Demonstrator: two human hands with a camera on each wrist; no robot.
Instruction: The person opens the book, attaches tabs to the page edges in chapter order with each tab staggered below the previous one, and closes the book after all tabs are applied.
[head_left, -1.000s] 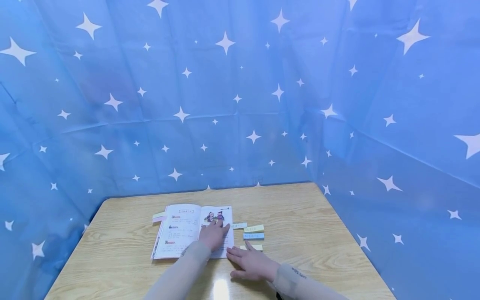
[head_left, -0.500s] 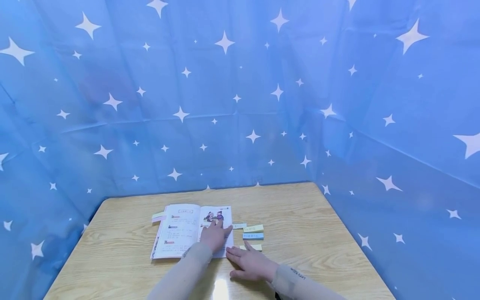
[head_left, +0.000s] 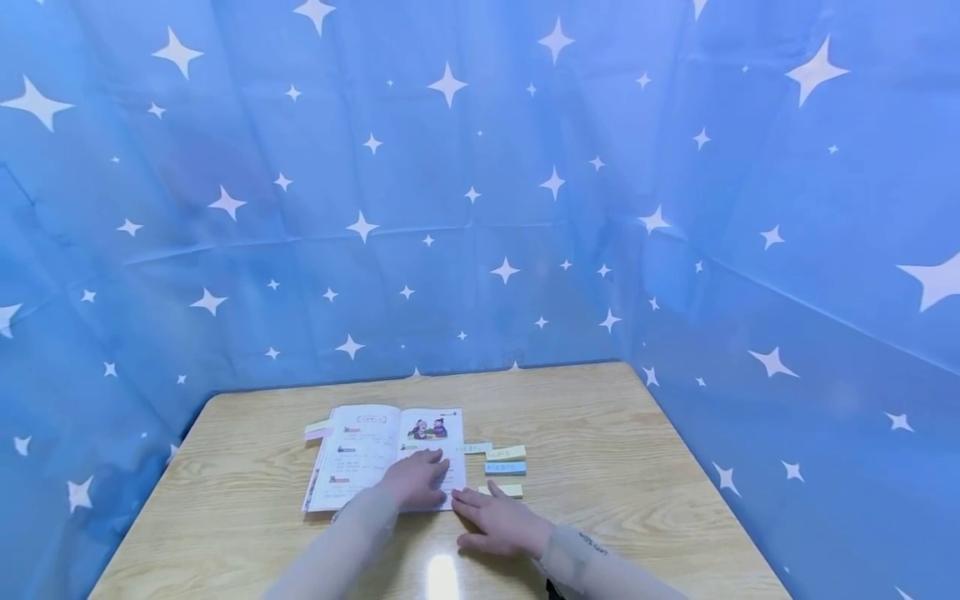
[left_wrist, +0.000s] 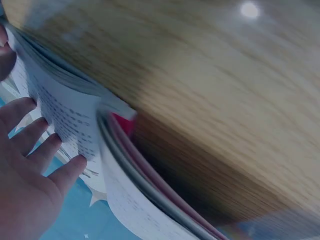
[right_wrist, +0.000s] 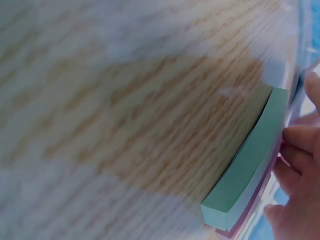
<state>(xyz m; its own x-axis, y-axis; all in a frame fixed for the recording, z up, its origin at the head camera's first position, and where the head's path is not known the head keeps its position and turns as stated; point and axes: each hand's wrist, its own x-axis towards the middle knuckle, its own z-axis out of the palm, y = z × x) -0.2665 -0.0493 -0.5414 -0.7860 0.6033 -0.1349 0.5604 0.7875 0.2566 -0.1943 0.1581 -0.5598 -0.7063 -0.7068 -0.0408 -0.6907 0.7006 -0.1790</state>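
Note:
An open book [head_left: 352, 467] lies on the table, with printed text on the left page and a coloured picture of two figures at the top of the right page. My left hand [head_left: 411, 482] rests on the right page with its fingers spread. In the left wrist view its fingertips [left_wrist: 77, 164] lie over printed lines. At the book's lower right corner is my right hand [head_left: 498, 525], fingers extended. A pale blue sticky tab [head_left: 477, 448] sticks out from the right page's edge. In the right wrist view a green sticky-note pad [right_wrist: 250, 155] lies beside the right hand's fingers.
Right of the book lie a yellow sticky-note strip [head_left: 506, 453], a blue one [head_left: 505, 468] with handwriting and a pale yellow one [head_left: 512, 491] near the right fingertips. Pale tabs [head_left: 318, 429] stick out on the left. A starry blue curtain [head_left: 450, 317] surrounds the wooden table [head_left: 600, 450].
My left hand has drawn back to the left and down from the right page's edge, uncovering the lower part of the picture. The right hand has stayed nearly in place.

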